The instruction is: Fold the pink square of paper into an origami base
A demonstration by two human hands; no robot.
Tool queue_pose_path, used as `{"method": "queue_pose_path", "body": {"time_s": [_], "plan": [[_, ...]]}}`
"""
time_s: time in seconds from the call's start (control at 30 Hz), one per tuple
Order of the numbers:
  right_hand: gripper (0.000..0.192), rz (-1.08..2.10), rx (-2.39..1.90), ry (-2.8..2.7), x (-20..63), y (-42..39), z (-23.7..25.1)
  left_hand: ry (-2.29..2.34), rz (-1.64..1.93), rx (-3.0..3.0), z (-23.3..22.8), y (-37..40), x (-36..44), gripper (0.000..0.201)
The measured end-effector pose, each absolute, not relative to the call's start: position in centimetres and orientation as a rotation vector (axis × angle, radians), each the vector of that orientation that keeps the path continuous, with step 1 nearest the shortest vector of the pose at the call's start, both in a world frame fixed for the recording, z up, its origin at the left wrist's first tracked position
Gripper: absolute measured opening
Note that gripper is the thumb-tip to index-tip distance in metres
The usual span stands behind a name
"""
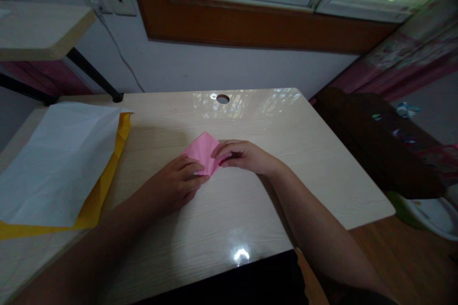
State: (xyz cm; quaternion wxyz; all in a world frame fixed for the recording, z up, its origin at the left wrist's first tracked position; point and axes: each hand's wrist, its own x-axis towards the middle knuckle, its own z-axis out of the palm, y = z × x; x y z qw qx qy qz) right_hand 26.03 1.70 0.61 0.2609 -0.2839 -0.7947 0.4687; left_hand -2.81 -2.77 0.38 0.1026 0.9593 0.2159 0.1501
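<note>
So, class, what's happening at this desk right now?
A person is working a small folded pink paper on a light wooden desk with both bare hands. The left hand presses on its lower left part, while the right hand pinches its right edge with the fingertips. The paper lies flat on the desk. Off to the left, a white sheet rests on top of a yellow sheet, apart from the hands.

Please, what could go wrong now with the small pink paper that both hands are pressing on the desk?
1. The glossy pale wooden desk looks slippery; the small folded pink paper may slide and give a crooked crease.
2. The left hand and right hand cover the paper's lower part, so misaligned edges could go unnoticed.
3. The large white sheet on the yellow sheet might be nudged by the left forearm.
</note>
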Motion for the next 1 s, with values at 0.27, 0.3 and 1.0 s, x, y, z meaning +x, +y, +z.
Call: {"method": "queue_pose_path", "body": {"time_s": [0.27,0.3,1.0], "plan": [[0.011,1.174,-0.911,-2.012,25.5,1.8,-0.8,0.614,0.533,2.827,0.9,-2.9,-2.6,0.035],[0.011,1.153,-0.909,-2.016,25.4,1.8,-0.9,0.612,0.532,2.826,0.9,-2.9,-2.6,0.035],[0.016,0.882,-0.799,-2.172,25.2,1.2,1.5,0.533,0.524,2.78,0.2,-3.0,-2.6,0.043]]}}
